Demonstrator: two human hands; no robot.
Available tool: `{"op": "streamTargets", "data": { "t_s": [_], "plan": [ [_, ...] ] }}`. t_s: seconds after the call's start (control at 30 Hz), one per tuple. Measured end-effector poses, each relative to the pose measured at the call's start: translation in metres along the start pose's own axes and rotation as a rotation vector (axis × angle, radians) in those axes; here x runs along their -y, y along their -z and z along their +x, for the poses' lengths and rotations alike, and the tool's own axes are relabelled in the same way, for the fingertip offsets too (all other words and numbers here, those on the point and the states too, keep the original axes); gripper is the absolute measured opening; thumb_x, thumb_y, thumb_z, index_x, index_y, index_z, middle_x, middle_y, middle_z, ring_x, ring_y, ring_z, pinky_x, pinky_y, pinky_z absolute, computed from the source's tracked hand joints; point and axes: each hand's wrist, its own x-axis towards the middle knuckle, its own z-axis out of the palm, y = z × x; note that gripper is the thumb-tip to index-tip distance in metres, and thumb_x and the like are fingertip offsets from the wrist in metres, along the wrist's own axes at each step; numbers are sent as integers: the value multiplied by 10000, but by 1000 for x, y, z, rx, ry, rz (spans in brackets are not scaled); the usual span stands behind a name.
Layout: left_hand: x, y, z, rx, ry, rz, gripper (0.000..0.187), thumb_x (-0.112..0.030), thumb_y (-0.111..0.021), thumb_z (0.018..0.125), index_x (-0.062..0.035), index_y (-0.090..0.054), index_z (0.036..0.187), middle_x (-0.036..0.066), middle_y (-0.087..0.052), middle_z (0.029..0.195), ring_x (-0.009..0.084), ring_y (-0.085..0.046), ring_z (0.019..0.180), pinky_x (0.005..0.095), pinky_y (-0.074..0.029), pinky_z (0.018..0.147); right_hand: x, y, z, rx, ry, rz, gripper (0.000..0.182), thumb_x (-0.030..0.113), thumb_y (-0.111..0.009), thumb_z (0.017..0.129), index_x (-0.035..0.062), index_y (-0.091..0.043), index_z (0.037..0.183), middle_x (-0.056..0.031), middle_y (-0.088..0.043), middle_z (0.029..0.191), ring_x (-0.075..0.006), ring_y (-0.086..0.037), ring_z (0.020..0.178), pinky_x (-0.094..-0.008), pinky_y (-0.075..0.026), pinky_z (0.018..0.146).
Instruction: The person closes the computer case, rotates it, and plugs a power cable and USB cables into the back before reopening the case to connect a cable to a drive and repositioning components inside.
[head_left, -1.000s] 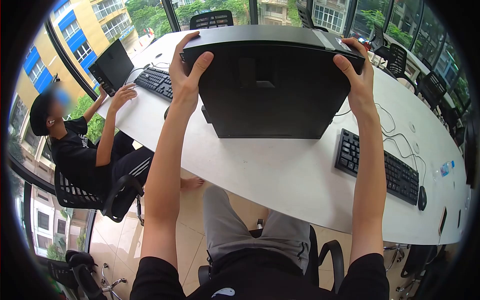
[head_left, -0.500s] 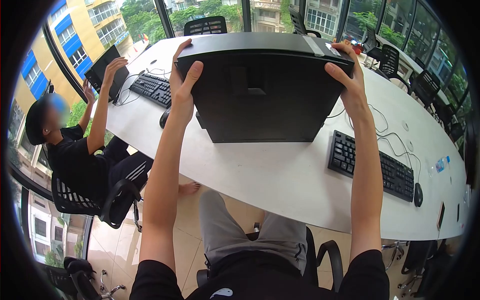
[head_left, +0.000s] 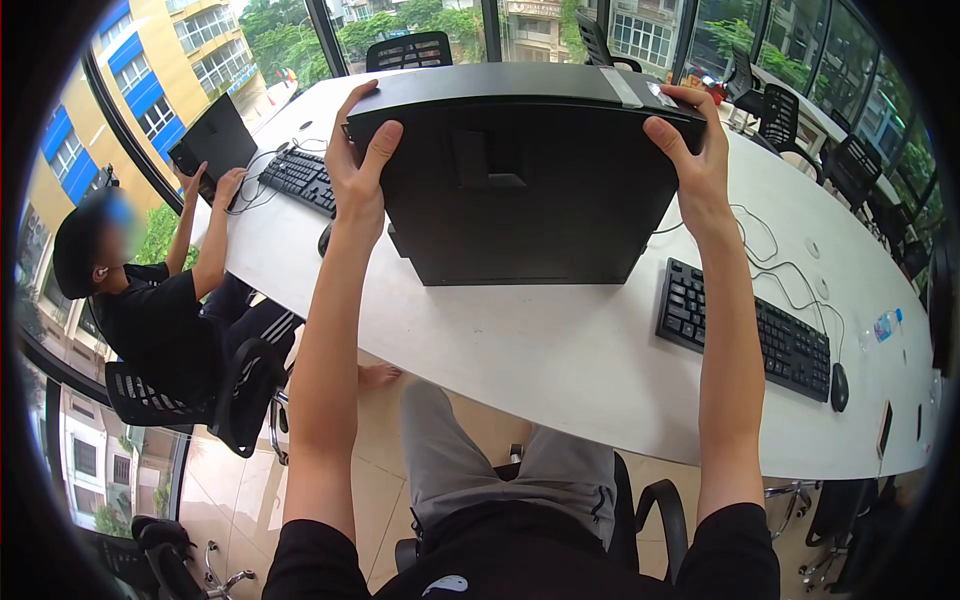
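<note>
Daylit windows [head_left: 280, 45] span the top, a yellow-and-blue building [head_left: 150, 85] beyond at upper left; mesh office chairs [head_left: 853, 172] upper right, beige floor tiles [head_left: 230, 490] lower left, white table [head_left: 480, 340] mid-frame.

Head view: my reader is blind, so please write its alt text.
Left hand and right hand grip a black computer case by its upper corners at a white table. A keyboard and mouse lie to its right; at left, a person sits by another case.
</note>
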Motion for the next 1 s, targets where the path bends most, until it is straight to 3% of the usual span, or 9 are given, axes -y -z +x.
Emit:
{"op": "streamTargets", "data": {
  "t_s": [0.27,0.37,0.57,0.6,0.7,0.73,1.0],
  "plan": [
    [-14,7,2,66,96,61,672,-426,-777,953,-47,-568,1467,159,-590,1355,239,-574,1255,339,-425,1107,7,11,10,67,-207,63,723,493,-900,739,77,-646,1272,-153,-645,1266,-252,-623,1199,-353,-437,1082],
    [-29,11,10,106,117,137,607,-403,-746,956,-68,-602,1442,175,-613,1366,267,-586,1272,349,-426,1107,7,9,8,50,-205,62,640,362,-888,793,79,-639,1310,-107,-627,1187,-208,-646,1093,-312,-497,979],
    [-62,-22,24,52,-418,843,403,-370,-683,989,-70,-719,1256,169,-705,1302,343,-641,1242,398,-472,1069,11,7,5,71,-228,71,709,398,-895,799,71,-611,1360,-116,-621,1224,-215,-637,1129,-328,-482,1017],
    [-64,-31,31,38,-654,932,308,-350,-671,996,-88,-771,1122,134,-769,1138,327,-697,1131,418,-522,986,10,9,4,87,-200,75,729,430,-899,791,74,-613,1359,-119,-637,1221,-213,-646,1128,-327,-483,1017],
    [-75,-50,30,119,-684,1060,264,-341,-676,993,-108,-797,1019,94,-790,976,281,-747,959,417,-553,890,6,13,3,116,-136,81,770,483,-910,779,82,-614,1366,-124,-672,1211,-209,-662,1123,-321,-486,1017],
    [-77,-56,28,133,-682,1158,268,-318,-643,1027,-101,-799,1003,69,-801,985,274,-751,894,390,-570,806,6,12,2,111,-130,81,768,474,-911,784,83,-612,1374,-124,-674,1207,-209,-663,1121,-319,-486,1017],
    [-73,-69,24,181,-689,1248,332,-349,-601,1057,-106,-782,921,33,-695,761,241,-689,735,394,-516,627,13,15,-1,123,-92,-10,748,454,-903,822,63,-621,1393,-123,-700,1173,-202,-663,1125,-324,-493,1021]
  ]
}}
